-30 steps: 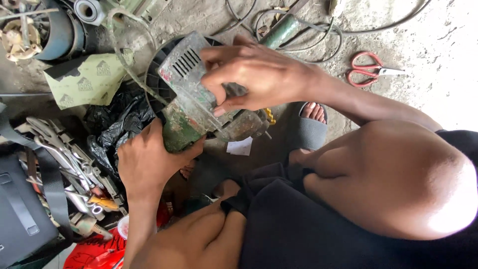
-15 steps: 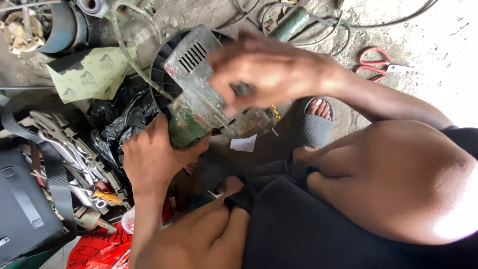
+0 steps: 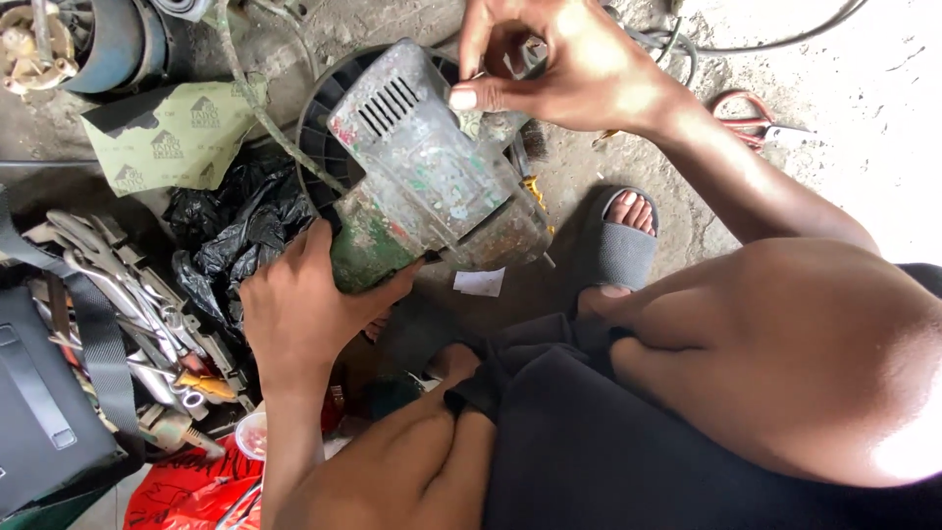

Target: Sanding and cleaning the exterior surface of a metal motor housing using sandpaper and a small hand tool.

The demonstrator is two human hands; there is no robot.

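A worn green and grey power tool [image 3: 422,186] with vent slots is held tilted above the concrete floor. My left hand [image 3: 304,314] grips its green handle end from below. My right hand [image 3: 559,69] hovers at the tool's upper right corner. Its fingers are curled and its thumb tip rests against the housing edge. Whether something small sits between those fingers is hidden. A black round guard shows behind the tool's body.
Red-handled scissors [image 3: 746,113] lie at the right. A green sandpaper sheet [image 3: 177,137], a crumpled black plastic bag [image 3: 235,236], a pile of pliers and wrenches [image 3: 128,304] and a black bag [image 3: 39,393] lie at the left. My sandalled foot [image 3: 623,245] rests below the tool.
My right hand has lifted off the top of the tool and moved up and right to its far corner. The left hand keeps its grip on the handle.
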